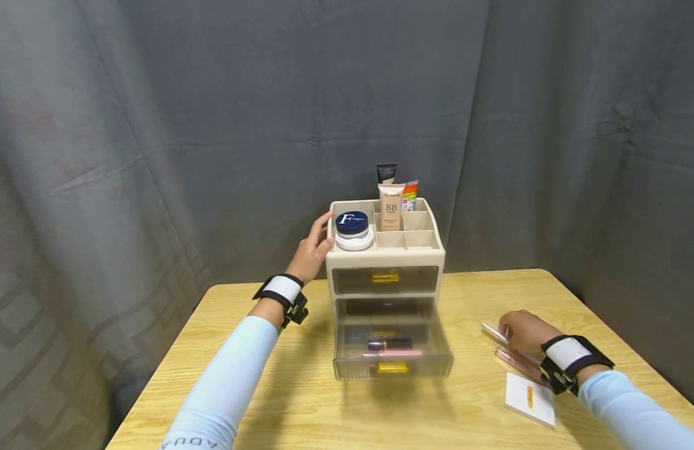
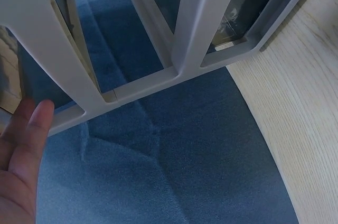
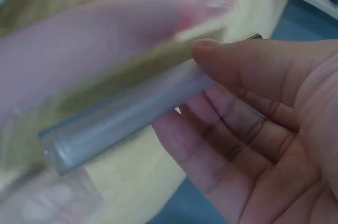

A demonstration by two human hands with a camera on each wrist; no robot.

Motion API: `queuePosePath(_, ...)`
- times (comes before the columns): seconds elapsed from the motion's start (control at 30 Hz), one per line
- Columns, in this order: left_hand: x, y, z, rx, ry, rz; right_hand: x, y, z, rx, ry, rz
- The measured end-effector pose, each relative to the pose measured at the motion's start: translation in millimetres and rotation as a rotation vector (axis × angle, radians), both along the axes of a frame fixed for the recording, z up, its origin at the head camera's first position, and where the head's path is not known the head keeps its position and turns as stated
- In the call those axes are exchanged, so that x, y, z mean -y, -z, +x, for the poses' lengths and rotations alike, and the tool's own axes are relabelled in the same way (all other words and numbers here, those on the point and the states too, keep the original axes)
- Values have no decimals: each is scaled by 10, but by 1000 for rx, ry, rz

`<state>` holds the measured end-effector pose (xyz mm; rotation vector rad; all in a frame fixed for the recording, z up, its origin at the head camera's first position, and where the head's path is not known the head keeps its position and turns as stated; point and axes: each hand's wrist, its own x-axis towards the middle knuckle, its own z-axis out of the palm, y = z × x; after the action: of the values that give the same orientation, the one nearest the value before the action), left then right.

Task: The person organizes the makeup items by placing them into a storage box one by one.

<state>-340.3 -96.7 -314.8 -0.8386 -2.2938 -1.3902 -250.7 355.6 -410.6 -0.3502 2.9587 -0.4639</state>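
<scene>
Sleeve: your smooth cloth, cut off at seven o'clock.
Left hand: fingers extended, touching the plastic drawer box at its ten.
Right hand: you pinch a shiny tube, four o'clock, partly hidden.

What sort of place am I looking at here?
Probably a screened-off corner set up for storing makeup, though the wider room is out of view. Grey curtains hang behind a wood-grain table bearing a cosmetics organizer with a BB cream tube standing in it.
</scene>
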Motion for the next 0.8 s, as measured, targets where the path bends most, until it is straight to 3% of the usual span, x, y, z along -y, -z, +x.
queuePosePath(0.3, -5, -17, 23, -5, 13, 13, 125, -389, 68, -132, -105, 6)
queuePosePath(0.5, -42, -221, 299, 7, 27, 23, 273, -671, 192, -193, -148, -9)
queuePosePath(0.57, -47, -255, 346, 12, 26, 18, 325, -774, 259, -216, -162, -9)
queuePosePath(0.8, 5, 23, -33, -7, 12, 7, 434, -1154, 462, -355, -216, 9)
